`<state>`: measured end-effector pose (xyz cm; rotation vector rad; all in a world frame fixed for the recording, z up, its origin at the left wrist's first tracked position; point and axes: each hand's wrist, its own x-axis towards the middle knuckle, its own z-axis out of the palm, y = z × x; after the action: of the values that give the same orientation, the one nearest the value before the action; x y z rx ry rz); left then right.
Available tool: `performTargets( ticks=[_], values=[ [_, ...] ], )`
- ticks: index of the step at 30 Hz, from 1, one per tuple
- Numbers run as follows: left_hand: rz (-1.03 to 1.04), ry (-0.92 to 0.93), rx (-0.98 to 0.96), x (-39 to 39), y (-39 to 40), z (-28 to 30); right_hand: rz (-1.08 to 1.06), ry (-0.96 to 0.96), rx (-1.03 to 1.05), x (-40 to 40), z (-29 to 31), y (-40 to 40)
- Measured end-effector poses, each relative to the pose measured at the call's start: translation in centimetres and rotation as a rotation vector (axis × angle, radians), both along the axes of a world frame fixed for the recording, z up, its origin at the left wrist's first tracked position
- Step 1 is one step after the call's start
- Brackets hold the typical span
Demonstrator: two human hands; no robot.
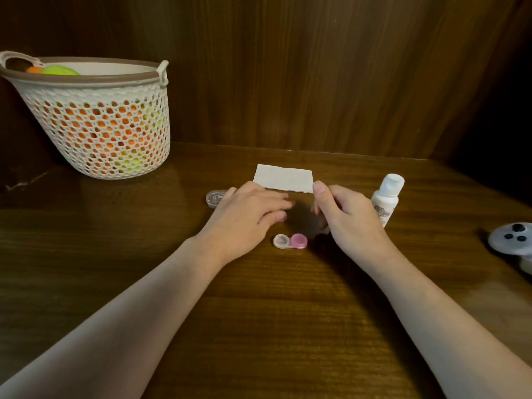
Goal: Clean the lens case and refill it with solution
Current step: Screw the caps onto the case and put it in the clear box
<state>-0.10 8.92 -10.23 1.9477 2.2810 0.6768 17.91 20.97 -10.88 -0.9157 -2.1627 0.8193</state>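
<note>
Right grip (342, 211) curled, contents unclear | left grip (250, 214) relaxed | bottle (385, 200) label unreadable

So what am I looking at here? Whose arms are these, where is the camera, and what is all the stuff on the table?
There is no machine here: these are a person's two bare arms, filmed by one wide-angle camera worn on the head, looking forward and down.

On the wooden table lies a small lens case, one side clear and one side with a pink cap. Behind the hands is a folded white tissue, and to the right stands a white bottle. A clear lid lies beside the left hand. At far left stands a basket with orange and green things inside; at the right edge is a grey gadget.

The right hand pinches the tissue's corner. The left hand rests open, and I cannot tell if it holds anything.
</note>
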Motion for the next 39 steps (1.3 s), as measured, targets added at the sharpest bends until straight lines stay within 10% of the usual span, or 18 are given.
performTargets(
  ticks=[8, 14, 24, 33, 39],
  values=[
    [0.007, -0.071, 0.034, -0.1, 0.0, 0.1, 0.044, 0.083, -0.002, -0.6, -0.2, 0.1],
    [0.079, -0.596, 0.368, 0.1, -0.7, 0.7, 0.127, 0.164, 0.103, -0.1, 0.2, -0.6],
    [-0.092, -1.214, 0.312, 0.1, -1.2, 0.9, 0.236, 0.199, 0.167, 0.3, 1.3, -1.9],
    [-0.16, -1.18, 0.227, 0.2, -1.6, 1.1, 0.287, 0.204, 0.146, 0.3, 1.2, -2.0],
    [0.069, -0.839, 0.269, -0.2, -1.7, 1.5, 0.281, 0.147, 0.123, 0.5, 1.2, -1.6]
  ],
)
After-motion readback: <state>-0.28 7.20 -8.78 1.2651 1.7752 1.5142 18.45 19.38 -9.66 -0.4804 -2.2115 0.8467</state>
